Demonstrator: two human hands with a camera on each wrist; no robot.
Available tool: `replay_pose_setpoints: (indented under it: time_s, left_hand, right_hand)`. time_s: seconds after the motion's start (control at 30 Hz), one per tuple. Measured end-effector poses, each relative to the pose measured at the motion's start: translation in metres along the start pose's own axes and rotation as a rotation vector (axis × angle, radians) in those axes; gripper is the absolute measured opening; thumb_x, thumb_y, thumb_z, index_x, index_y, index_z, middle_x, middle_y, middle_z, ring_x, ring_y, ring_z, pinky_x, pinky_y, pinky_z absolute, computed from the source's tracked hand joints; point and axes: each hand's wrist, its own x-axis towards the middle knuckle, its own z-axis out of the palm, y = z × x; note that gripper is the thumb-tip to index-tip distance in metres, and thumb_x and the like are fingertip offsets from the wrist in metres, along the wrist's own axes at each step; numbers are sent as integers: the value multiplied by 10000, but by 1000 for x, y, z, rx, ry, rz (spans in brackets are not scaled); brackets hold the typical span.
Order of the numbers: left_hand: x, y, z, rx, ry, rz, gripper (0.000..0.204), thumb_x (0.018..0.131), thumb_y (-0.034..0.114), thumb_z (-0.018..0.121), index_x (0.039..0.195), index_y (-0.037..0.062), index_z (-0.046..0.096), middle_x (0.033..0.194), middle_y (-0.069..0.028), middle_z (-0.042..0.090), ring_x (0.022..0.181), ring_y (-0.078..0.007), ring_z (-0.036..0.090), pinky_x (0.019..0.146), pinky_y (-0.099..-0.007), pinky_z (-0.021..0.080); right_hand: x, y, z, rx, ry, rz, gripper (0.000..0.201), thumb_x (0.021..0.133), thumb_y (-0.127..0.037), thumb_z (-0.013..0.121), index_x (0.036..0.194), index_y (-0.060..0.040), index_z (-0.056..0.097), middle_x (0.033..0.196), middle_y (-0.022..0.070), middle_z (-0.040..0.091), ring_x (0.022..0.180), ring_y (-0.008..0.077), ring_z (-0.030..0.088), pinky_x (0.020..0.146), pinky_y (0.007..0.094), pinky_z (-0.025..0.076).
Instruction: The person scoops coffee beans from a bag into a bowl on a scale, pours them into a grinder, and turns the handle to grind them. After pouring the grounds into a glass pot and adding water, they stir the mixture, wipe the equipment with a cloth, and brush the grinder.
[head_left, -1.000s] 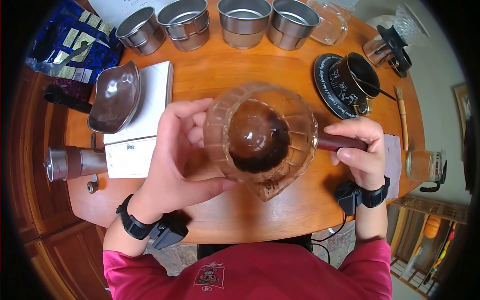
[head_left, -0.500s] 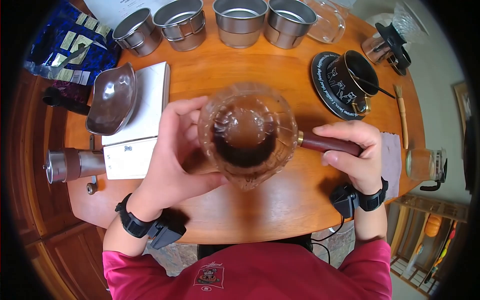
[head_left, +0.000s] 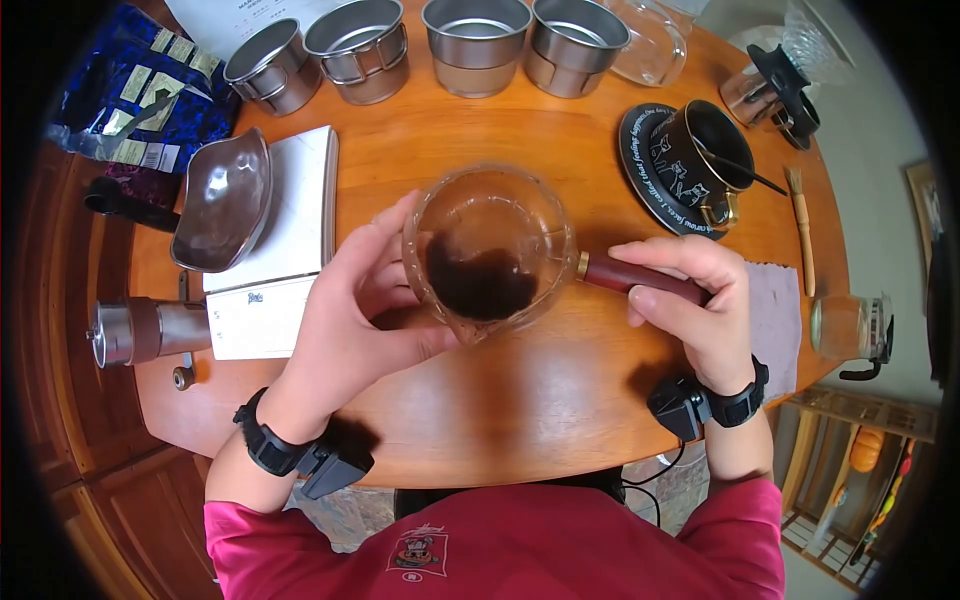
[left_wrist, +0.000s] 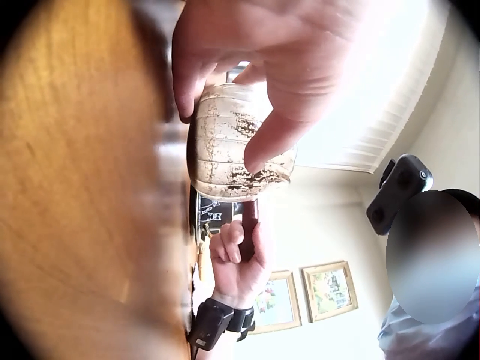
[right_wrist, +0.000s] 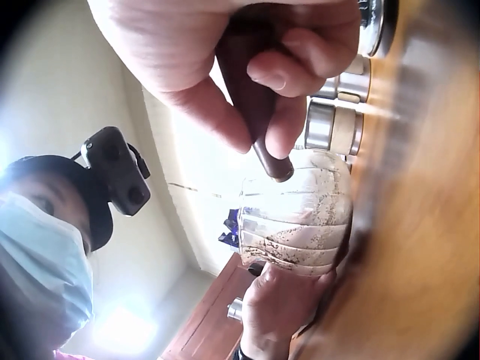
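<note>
A ribbed glass pitcher (head_left: 490, 215) with dark liquid at its bottom is held over the table in the head view. The right hand (head_left: 695, 300) grips its dark wooden handle (head_left: 640, 278), thumb and fingers wrapped round it. On the pitcher's other side the left hand (head_left: 350, 310) curves round the glass, thumb near the spout and fingers at the far side. Brown grounds cling to the inner wall of the pitcher (left_wrist: 236, 142) in the left wrist view. In the right wrist view the pitcher (right_wrist: 300, 210) appears between both hands.
Metal cups (head_left: 478, 50) line the back. A black cup (head_left: 715, 150) on a saucer stands at the right, near a brush (head_left: 803, 230) and a cloth (head_left: 775, 320). At the left are a brown dish (head_left: 222, 200), a white scale (head_left: 262, 318) and a metal grinder (head_left: 150, 330).
The pitcher has shifted left and looks smaller from above, and its liquid has moved about inside. The right hand has moved slightly left with the handle.
</note>
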Motion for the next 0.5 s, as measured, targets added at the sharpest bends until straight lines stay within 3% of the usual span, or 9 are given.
replay_pose_setpoints:
  time_s: [0.13, 0.2, 0.23, 0.3, 0.37, 0.5]
  left_hand:
    - [-3, 0, 0, 47, 26, 55, 948, 589, -135, 703, 1378, 22, 201, 1280, -126, 424, 1141, -198, 476, 903, -299, 431]
    - [-1, -4, 0, 37, 63, 261, 956, 571, -137, 709, 1368, 23, 205, 1303, -132, 393, 1175, -209, 447, 950, -320, 407]
    - [-1, -4, 0, 36, 63, 261, 956, 571, -137, 709, 1368, 23, 205, 1303, -132, 393, 1175, -209, 447, 950, -320, 407]
    - [0, -4, 1, 304, 108, 496, 952, 567, -155, 687, 1360, 29, 193, 1337, -135, 340, 1228, -226, 388, 1003, -346, 367]
    - [0, -6, 3, 284, 120, 540, 948, 569, -164, 674, 1358, 31, 187, 1346, -137, 321, 1246, -232, 364, 1018, -353, 351]
    - [0, -5, 1, 363, 103, 642, 940, 575, -172, 658, 1357, 30, 178, 1356, -139, 297, 1276, -241, 318, 1030, -366, 337]
  right_hand:
    - [2, 0, -3, 4, -29, -62, 318, 688, 23, 688, 1001, -19, 651, 842, 40, 628, 753, 87, 578, 665, 205, 443]
    - [3, 1, -3, -13, -28, -113, 330, 681, 26, 691, 1006, -23, 652, 848, 47, 638, 743, 87, 579, 655, 201, 442]
    - [2, 2, -4, -23, -55, -151, 338, 677, 27, 697, 1008, -22, 651, 870, 55, 645, 741, 90, 583, 654, 200, 445]
    - [3, 5, -5, -34, -85, -191, 346, 672, 28, 702, 1010, -22, 650, 891, 64, 652, 739, 94, 586, 654, 200, 448]
    - [4, 7, -4, -44, -131, -292, 354, 664, 32, 711, 1009, -12, 647, 912, 69, 656, 750, 100, 592, 668, 202, 454]
    - [4, 8, -4, -30, -136, -311, 360, 657, 39, 715, 1007, -6, 645, 924, 71, 657, 758, 105, 595, 676, 208, 459]
